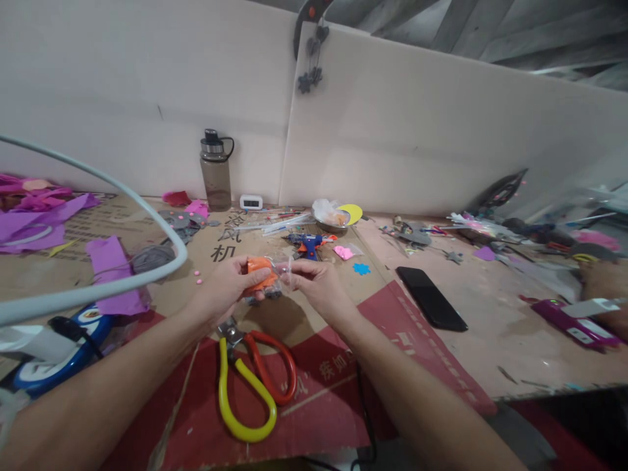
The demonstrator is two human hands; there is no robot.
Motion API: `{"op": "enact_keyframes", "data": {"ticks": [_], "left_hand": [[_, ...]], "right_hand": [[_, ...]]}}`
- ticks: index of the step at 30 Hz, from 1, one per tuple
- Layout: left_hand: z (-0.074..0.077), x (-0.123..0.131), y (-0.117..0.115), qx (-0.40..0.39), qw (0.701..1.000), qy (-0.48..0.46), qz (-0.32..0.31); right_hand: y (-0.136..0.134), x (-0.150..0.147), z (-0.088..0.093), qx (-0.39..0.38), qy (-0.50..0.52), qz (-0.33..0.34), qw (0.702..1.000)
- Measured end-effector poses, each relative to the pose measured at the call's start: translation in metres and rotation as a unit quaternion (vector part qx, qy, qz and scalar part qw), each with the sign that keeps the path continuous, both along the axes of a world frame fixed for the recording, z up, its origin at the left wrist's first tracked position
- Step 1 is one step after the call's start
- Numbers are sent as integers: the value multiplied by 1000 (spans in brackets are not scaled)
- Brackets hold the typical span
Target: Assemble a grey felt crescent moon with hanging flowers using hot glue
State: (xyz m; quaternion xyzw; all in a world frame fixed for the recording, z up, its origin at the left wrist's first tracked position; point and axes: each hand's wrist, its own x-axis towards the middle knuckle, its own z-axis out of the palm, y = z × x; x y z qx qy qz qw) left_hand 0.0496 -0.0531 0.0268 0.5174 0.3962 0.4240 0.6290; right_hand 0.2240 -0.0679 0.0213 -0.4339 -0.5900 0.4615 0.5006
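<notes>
My left hand (240,280) is closed on a small orange packet (260,271), which looks like soft orange material in clear plastic. With thumb and fingertips, my right hand (314,281) pinches the clear plastic end (286,269) beside it. Something dark grey shows just under the packet, too small to make out. Below my hands lie large scissors (245,366), one handle yellow and one red, their blades partly under my left wrist. Beyond my hands are a blue glue gun (311,244), a pink lump in clear plastic (345,251) and a blue flower-shaped piece (362,269).
A pale curved tube (161,226) arches over the left side. A bottle (216,173) and small digital clock (251,201) stand by the white wall. A phone (432,297) lies right. Another person's hand (608,294) is near a purple device (576,324) at far right.
</notes>
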Motion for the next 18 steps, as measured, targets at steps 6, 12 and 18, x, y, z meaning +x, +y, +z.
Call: {"op": "enact_keyframes", "data": {"ticks": [6,12,18], "left_hand": [[0,1,-2,-34,999,3,43],[-2,-2,0,-8,997,29,66],[5,-6,0,-37,999,6,-28]], "right_hand": [[-2,-1,-2,80,-58,-9,995],[0,-1,-4,119,-96,-7,988],[6,5,-7,131,-104,-12,986]]}}
